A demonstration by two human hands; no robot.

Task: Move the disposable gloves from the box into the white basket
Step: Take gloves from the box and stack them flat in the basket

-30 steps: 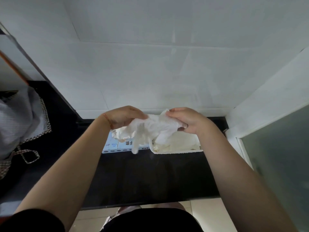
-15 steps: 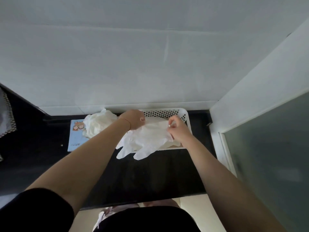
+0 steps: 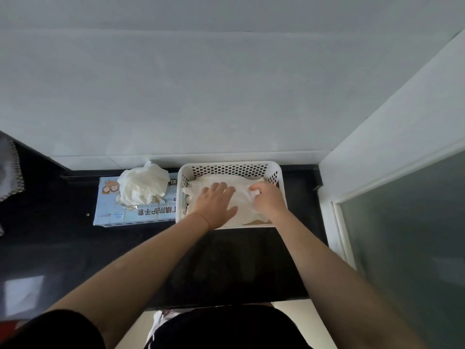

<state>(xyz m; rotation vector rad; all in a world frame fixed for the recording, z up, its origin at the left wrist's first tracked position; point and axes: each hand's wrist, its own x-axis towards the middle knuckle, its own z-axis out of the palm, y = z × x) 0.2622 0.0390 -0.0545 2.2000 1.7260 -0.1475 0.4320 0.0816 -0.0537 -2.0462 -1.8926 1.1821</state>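
Gloves point(image 3: 241, 197) in the white basket point(image 3: 281, 182) are pressed flat by the left hand point(image 3: 214, 201), fingers straight, & pinched at one edge by the right hand point(image 3: 266, 197). More gloves are bunched atop the box point(image 3: 110, 215), just beside the basket on the black counter point(image 3: 63, 248).

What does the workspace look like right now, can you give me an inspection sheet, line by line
Surface: dark glossy countertop, against a white wall.
Job's things: white basket holds flattened gloves; glove box beside it, a crumpled glove bunch sticking out on top.
Clutter: grey cloth at left edge.
Grippers: left hand presses flat on the gloves; right hand pinches a glove edge.
Cables: nothing seen.
Surroundings: frosted glass door at right.
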